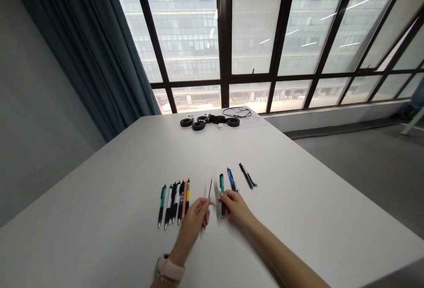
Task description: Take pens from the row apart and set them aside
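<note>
My left hand point(195, 215) is closed in a pinch around a pen refill point(210, 187), a thin dark rod pointing up and away from the fingers; its lower part is mostly hidden by the hand. In my right hand point(235, 204), the fingers and thumb grip a green pen point(221, 183) with a dark lower section, held nearly upright in view. Beside my left hand lies a row of several pens, among them a green and black pen point(162, 204), a pink pen point(184, 199) and a yellow and black pen point(188, 191).
Just beyond my right hand lies a blue pen point(231, 177), partly covered. Dark pen parts point(247, 176) rest farther right. At the white table's point(139, 155) far end are several black rolls point(198, 126) and a coiled cable point(236, 112), near the windows.
</note>
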